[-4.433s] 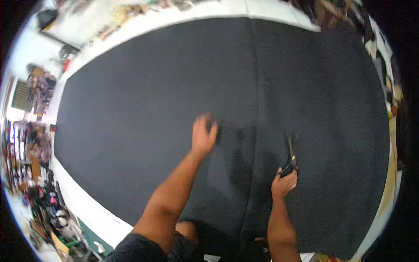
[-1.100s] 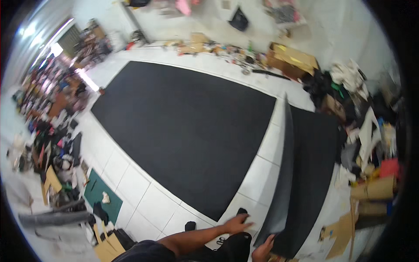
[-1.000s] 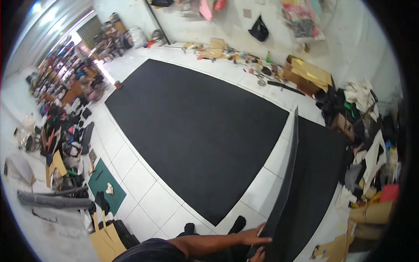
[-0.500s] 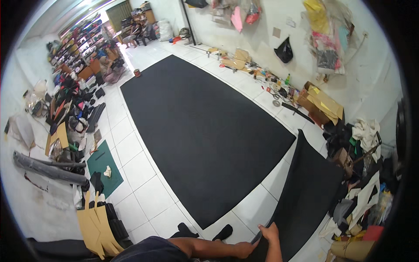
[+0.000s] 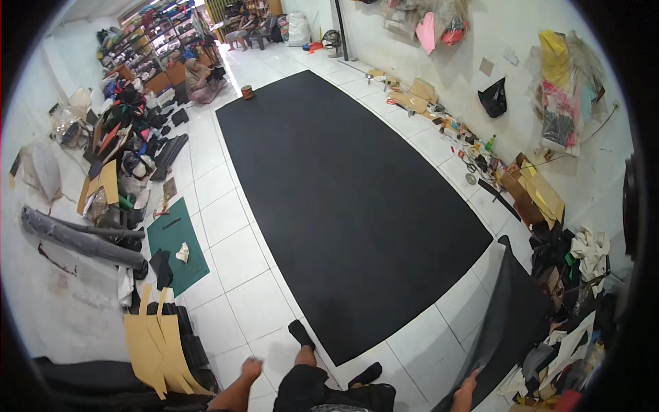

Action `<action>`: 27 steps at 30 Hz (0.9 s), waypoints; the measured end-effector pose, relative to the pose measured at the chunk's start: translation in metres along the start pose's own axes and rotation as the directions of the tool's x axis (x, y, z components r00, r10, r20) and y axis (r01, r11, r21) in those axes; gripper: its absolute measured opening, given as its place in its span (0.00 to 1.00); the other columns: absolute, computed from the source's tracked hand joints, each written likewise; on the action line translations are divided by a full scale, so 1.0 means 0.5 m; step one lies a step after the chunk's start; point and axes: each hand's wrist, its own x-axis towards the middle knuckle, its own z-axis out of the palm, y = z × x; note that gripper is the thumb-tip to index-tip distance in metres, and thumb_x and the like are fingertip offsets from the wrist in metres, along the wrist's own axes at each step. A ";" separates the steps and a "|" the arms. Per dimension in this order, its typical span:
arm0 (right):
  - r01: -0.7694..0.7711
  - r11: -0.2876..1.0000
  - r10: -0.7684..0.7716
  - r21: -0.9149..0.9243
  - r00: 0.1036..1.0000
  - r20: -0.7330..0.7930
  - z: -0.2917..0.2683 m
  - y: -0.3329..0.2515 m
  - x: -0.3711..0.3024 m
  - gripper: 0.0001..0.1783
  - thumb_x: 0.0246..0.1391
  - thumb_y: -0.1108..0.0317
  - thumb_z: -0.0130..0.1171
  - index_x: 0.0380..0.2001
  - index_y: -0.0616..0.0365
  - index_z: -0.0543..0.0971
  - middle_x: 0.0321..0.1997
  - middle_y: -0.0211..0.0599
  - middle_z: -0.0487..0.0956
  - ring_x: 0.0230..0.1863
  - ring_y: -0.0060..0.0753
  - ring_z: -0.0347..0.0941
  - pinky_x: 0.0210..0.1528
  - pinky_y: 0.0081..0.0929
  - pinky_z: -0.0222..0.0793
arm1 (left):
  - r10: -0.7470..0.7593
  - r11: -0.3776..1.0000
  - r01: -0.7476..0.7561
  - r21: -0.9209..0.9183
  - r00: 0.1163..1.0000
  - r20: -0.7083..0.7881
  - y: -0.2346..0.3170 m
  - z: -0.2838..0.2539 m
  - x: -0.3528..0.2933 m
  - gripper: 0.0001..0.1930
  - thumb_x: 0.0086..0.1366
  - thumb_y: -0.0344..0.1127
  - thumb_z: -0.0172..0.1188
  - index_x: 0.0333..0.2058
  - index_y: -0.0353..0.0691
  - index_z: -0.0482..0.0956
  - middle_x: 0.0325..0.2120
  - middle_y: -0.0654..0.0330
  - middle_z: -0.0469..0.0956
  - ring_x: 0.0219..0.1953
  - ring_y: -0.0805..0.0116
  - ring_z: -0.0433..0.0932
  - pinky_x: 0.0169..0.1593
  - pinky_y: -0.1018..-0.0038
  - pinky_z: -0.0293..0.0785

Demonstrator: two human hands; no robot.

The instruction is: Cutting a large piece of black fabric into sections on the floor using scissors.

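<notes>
A large black sheet of material [image 5: 357,213] lies flat across the white tiled floor. To its right hangs a second black sheet [image 5: 504,319], raised and slanting, with its top edge folded toward me. My right hand [image 5: 468,384] is closed on that edge, at the lower right. My left hand [image 5: 252,369] is off the sheets, over the tiles by my left foot; motion smears its fingers, and I see no object in it. My two dark-socked feet stand at the near corner of the flat sheet. A small reddish spool [image 5: 247,91] rests on its far left corner.
A green cutting mat [image 5: 195,271] lies left, near tan cut pattern pieces [image 5: 159,343] and grey rolls [image 5: 89,240]. Scraps and bags pile along the left wall. Tools and cardboard [image 5: 532,189] line the right wall. A person [image 5: 204,82] sits on the floor at the far left.
My left hand has let go of the second sheet and swung left. My right hand still grips its edge, farther right. The view has shifted, and my feet show more.
</notes>
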 end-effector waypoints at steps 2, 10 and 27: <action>0.041 0.997 -0.042 0.069 0.999 0.024 0.039 -0.011 -0.085 0.45 0.56 0.40 0.55 0.60 0.72 0.63 0.59 0.49 0.70 0.54 0.50 0.71 0.58 0.43 0.65 | 0.511 0.409 -0.619 0.671 0.764 0.393 -0.127 -0.086 -0.007 0.19 0.59 0.45 0.54 0.38 0.33 0.79 0.33 0.45 0.80 0.31 0.42 0.79 0.37 0.54 0.75; -0.003 0.957 -0.033 -0.290 0.992 -0.118 0.064 0.096 -0.196 0.39 0.51 0.46 0.65 0.50 0.75 0.72 0.48 0.51 0.77 0.46 0.45 0.76 0.50 0.39 0.71 | -0.151 0.986 0.153 0.063 0.676 0.721 -0.151 -0.238 0.090 0.23 0.66 0.47 0.51 0.57 0.48 0.67 0.55 0.48 0.68 0.57 0.53 0.65 0.61 0.50 0.55; 0.080 0.592 -0.262 -0.802 0.960 -0.098 0.549 0.121 -0.400 0.41 0.51 0.43 0.58 0.51 0.76 0.71 0.48 0.61 0.76 0.49 0.54 0.74 0.48 0.42 0.69 | 0.512 0.796 -0.481 -0.369 0.859 -0.015 0.780 -0.845 0.938 0.15 0.63 0.35 0.55 0.47 0.35 0.74 0.27 0.61 0.75 0.25 0.73 0.73 0.27 0.76 0.68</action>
